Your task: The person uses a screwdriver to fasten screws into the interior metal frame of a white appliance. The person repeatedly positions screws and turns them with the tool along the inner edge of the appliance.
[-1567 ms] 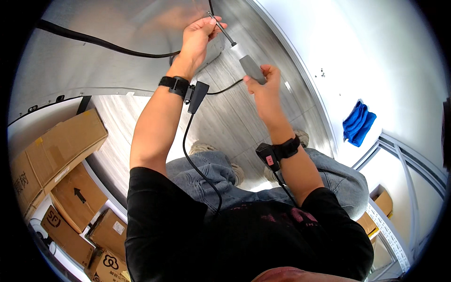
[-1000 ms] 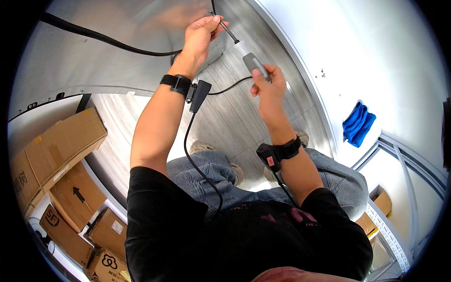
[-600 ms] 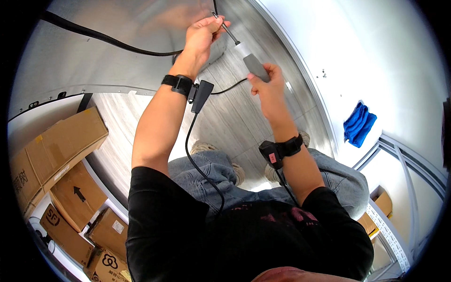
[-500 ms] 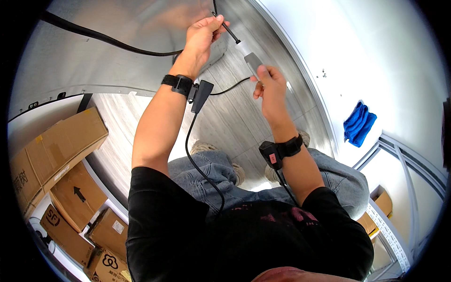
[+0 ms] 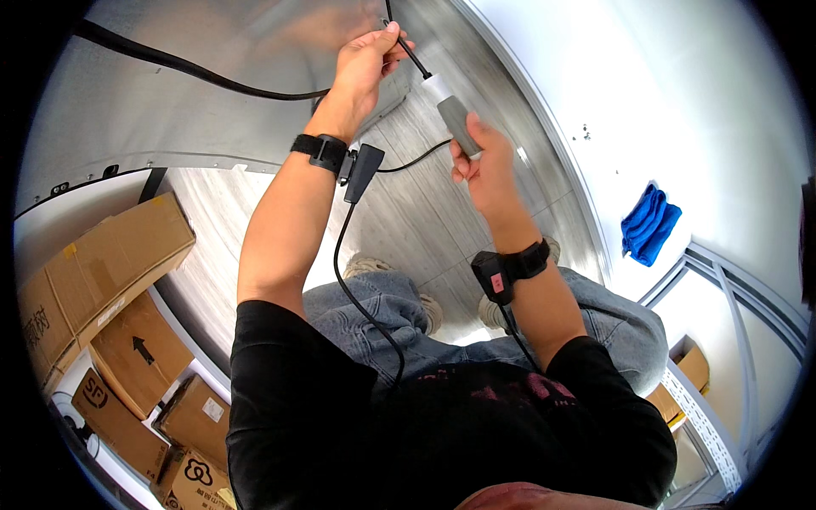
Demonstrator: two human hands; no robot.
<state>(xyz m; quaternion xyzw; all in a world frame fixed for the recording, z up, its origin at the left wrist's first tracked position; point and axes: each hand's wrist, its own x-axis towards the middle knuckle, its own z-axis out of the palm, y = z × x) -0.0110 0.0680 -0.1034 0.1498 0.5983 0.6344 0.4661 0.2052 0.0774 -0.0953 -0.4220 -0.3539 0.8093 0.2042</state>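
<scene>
A screwdriver with a grey handle, white collar and long dark shaft slants up and left toward the shiny metal panel. My right hand is closed round the lower end of its handle, the thumb along the side. At the far end my left hand pinches the shaft near the tip, fingers curled behind it. The tip lies close to the panel's edge; whether it sits in a screw is too small to tell.
A thick black cable crosses the panel. Both wrists wear black straps with corded black devices. Cardboard boxes are stacked at left. A blue cloth lies on the white surface at right, near a grey metal frame.
My right hand has shifted slightly down the handle, baring more of the grey grip. The handle has moved a little left. My left hand stays almost where it was.
</scene>
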